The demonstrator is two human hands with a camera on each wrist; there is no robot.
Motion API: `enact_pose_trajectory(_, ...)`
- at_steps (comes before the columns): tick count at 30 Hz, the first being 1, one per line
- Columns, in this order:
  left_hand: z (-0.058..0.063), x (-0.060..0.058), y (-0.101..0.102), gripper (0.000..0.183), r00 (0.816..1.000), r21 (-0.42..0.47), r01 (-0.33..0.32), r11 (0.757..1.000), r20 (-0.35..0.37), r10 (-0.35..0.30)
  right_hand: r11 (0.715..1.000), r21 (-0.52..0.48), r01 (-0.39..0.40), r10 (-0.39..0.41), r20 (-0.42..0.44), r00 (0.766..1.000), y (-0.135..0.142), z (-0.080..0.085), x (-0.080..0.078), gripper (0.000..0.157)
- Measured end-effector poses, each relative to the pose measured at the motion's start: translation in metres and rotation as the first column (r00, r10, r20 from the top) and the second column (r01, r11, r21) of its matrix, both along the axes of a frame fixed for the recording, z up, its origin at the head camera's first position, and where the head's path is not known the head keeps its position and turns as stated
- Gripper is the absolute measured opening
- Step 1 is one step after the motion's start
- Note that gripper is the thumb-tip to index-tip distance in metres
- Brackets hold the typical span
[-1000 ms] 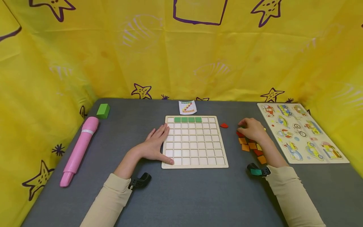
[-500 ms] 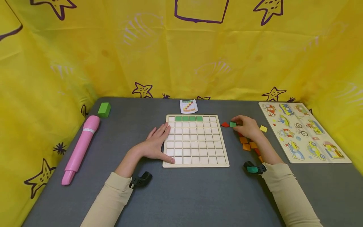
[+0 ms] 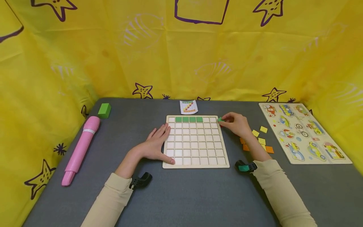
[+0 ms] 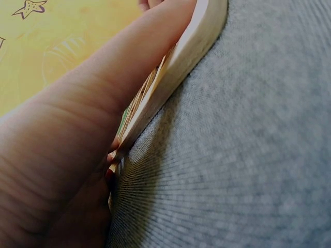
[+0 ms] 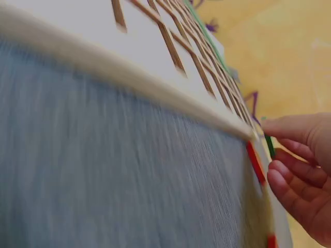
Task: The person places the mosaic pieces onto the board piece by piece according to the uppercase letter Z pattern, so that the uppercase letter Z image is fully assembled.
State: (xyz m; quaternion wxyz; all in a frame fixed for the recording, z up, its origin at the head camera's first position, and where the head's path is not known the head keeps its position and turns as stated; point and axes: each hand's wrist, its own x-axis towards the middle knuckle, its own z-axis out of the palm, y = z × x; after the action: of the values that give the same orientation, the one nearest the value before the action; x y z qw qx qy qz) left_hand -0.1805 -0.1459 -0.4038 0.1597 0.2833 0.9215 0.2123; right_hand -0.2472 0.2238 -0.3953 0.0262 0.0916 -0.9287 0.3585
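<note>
Green tile [image 3: 219, 119] pinched in right hand [image 3: 236, 124] beside board [image 3: 195, 166]; weak pinch could drop it onto red piece [image 3: 221, 126]. Left hand [image 3: 153, 145], outspread, rests on board.

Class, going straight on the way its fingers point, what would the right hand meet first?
Probably the grid board, at its right rim near the far corner; the green tile pinched by the right hand is close to that rim. The tile's height is unclear, so it might pass above.
</note>
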Motion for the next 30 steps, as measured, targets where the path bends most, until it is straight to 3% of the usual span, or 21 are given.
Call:
enact_pose_trajectory(4,-0.001,0.000,-0.001,0.134,1.000,0.002,0.000,1.000,-0.003,0.000,0.999,-0.015,-0.048,0.048,0.015,0.999,-0.021,0.000,-0.007,0.022)
enact_pose_trajectory(10,-0.001,0.001,-0.001,0.133,1.000,0.005,0.003,1.000,-0.003,-0.003,0.991,0.025,-0.128,0.130,-0.063,0.990,-0.041,-0.002,-0.015,0.011)
enact_pose_trajectory(17,-0.001,0.001,0.000,0.133,1.000,-0.005,0.001,1.000,-0.005,-0.001,0.979,0.037,-0.201,0.204,-0.101,0.974,-0.045,-0.001,-0.016,0.010)
enact_pose_trajectory(24,0.000,0.001,0.000,0.133,1.000,-0.004,0.001,1.000,-0.008,-0.001,0.945,0.104,-0.310,0.322,-0.125,0.939,-0.038,0.002,-0.012,0.019)
enact_pose_trajectory(26,-0.001,0.001,0.000,0.133,1.000,-0.005,0.002,1.000,-0.009,-0.002,0.951,0.088,-0.296,0.305,-0.110,0.946,-0.033,0.003,-0.009,0.021)
enact_pose_trajectory(30,-0.001,0.001,0.000,0.134,1.000,-0.007,0.002,1.000,-0.009,-0.002,0.983,0.041,-0.181,0.183,-0.071,0.980,-0.021,0.009,-0.002,0.022)
